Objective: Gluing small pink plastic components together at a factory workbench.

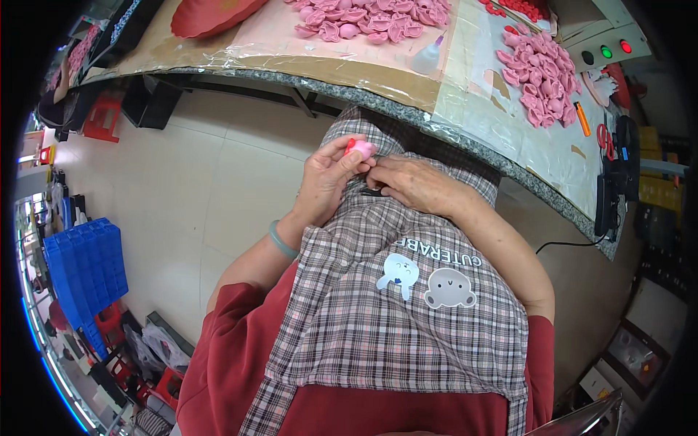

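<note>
Left fingers (347,165) pinch a pink piece (366,150), right fingers' (387,176) grip unclear, beside a stone-edged table (378,101) above tiles (240,174).

Workshop: workbench (342,88), piles of pink parts (542,80)

A pale tiled floor (240,171) marked with thin joint lines spreads left of a worktop (149,52) with a speckled grey stone edge and a dark metal frame (299,102) beneath. On the left are a red plastic stool (102,120), a blue plastic crate (86,269) and a bluish-white strip of light (45,360); dimmer yellowish boxes (658,190) sit at the right.
</note>
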A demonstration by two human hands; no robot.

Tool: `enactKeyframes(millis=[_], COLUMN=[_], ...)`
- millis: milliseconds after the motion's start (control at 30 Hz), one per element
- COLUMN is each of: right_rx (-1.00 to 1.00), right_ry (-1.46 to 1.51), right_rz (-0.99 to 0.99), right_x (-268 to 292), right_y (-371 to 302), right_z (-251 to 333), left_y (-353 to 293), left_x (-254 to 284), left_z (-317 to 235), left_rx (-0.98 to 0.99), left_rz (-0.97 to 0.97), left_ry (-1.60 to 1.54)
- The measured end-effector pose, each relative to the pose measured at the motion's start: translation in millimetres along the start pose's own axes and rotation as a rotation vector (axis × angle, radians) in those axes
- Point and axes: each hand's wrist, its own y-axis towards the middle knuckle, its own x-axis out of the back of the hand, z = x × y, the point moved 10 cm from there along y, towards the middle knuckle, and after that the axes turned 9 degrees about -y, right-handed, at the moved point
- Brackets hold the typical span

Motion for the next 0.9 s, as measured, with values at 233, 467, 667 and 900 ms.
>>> enactKeyframes(millis=[233,467,667,900], right_rx=[0.090,0.115,-0.085,-0.246], right_ry=[-0.126,-0.330,-0.425,-0.423], right_rz=[-0.157,-0.253,-0.135,-0.257], right_x=[4.5,40.9,62.0,77.2], right_y=[-2.5,-41.3,-120.1,-142.9], right_z=[8.9,13.1,-18.0,-3.8], left_y=[-3.0,-2.7,-2.6,-1.8], left_x=[-3.5,-7.5,-11.8,-11.3], left_z=[-7.6,25.9,33.2,22.5], left_rx=[-0.098,0.067,0.144,0.069], left_rz=[0.012,0.099,0.142,0.074], left_ry=[0.191,0.197,0.264,0.282])
